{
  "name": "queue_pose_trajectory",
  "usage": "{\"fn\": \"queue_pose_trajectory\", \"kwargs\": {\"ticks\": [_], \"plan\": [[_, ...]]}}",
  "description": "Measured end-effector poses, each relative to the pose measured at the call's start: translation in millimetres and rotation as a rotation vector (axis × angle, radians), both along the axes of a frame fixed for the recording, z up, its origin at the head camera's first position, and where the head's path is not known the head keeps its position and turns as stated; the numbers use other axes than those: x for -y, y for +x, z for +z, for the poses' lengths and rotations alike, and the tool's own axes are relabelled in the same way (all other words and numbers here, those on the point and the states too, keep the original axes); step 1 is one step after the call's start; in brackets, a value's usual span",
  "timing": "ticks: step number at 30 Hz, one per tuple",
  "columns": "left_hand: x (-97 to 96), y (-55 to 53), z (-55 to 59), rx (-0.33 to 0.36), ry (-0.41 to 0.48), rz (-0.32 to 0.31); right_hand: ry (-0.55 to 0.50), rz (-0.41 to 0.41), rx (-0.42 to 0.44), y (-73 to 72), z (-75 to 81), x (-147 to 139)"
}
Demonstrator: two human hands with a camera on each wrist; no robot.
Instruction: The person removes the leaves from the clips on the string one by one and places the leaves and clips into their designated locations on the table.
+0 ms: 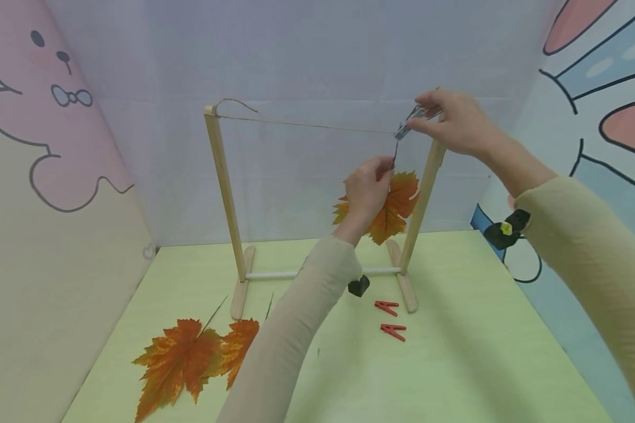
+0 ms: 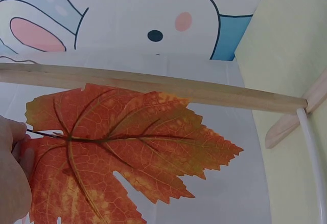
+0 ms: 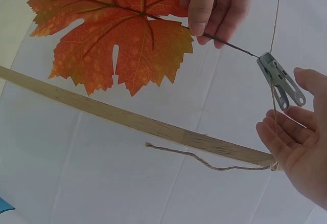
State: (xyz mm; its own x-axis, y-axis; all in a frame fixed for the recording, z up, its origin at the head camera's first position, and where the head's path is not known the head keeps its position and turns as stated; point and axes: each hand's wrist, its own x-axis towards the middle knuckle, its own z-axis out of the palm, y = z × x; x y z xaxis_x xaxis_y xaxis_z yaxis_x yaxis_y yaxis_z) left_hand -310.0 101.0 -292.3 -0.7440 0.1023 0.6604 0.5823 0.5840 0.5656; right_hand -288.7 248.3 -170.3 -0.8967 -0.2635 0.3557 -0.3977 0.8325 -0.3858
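Note:
My left hand (image 1: 367, 187) pinches the dark stem of an orange artificial maple leaf (image 1: 397, 205), which hangs below the string near the right post. In the right wrist view, a grey metal clothespin (image 3: 278, 78) sits on the string (image 3: 276, 24), with the stem's tip at its biting end. Around the clothespin's handles my right hand (image 1: 457, 120) has its thumb and fingers spread apart, with no visible squeeze. The left wrist view shows the leaf (image 2: 127, 137) spread broadly, its stem running into the left fingers.
The string is tied between two posts of a wooden frame (image 1: 224, 194) with a white crossbar (image 1: 270, 275). Two red clothespins (image 1: 393, 332) lie on the green table (image 1: 455, 352). Two more maple leaves (image 1: 180, 364) lie at front left, one partly behind my left sleeve.

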Motion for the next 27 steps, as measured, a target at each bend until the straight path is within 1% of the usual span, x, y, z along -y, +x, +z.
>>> {"fn": "queue_pose_trajectory", "kwargs": {"ticks": [5, 9, 12, 17, 21, 24, 27], "plan": [[0.2, 0.6, 0.6, -0.002, -0.001, 0.002, -0.021, -0.015, -0.001, -0.6, -0.6, 2], [-0.6, 2.3, 1.7, 0.007, 0.026, -0.027, -0.065, -0.032, -0.020, 0.3, -1.4, 2], [-0.9, 3.7, 1.8, 0.021, 0.044, -0.053, -0.090, -0.038, -0.059, 1.6, -4.1, 1], [-0.3, 3.6, 0.1, 0.047, 0.035, -0.051, -0.123, -0.052, -0.125, 3.6, -9.6, 0], [1.6, 3.0, -1.0, 0.033, 0.011, -0.039, -0.163, -0.051, -0.142, 3.6, -11.1, 0], [2.7, 3.1, -1.7, 0.020, 0.012, -0.045, -0.184, -0.036, -0.149, 2.7, -11.5, 0], [3.2, 2.9, -2.5, 0.008, 0.018, -0.052, -0.182, -0.027, -0.172, 2.1, -11.9, 0]]}}
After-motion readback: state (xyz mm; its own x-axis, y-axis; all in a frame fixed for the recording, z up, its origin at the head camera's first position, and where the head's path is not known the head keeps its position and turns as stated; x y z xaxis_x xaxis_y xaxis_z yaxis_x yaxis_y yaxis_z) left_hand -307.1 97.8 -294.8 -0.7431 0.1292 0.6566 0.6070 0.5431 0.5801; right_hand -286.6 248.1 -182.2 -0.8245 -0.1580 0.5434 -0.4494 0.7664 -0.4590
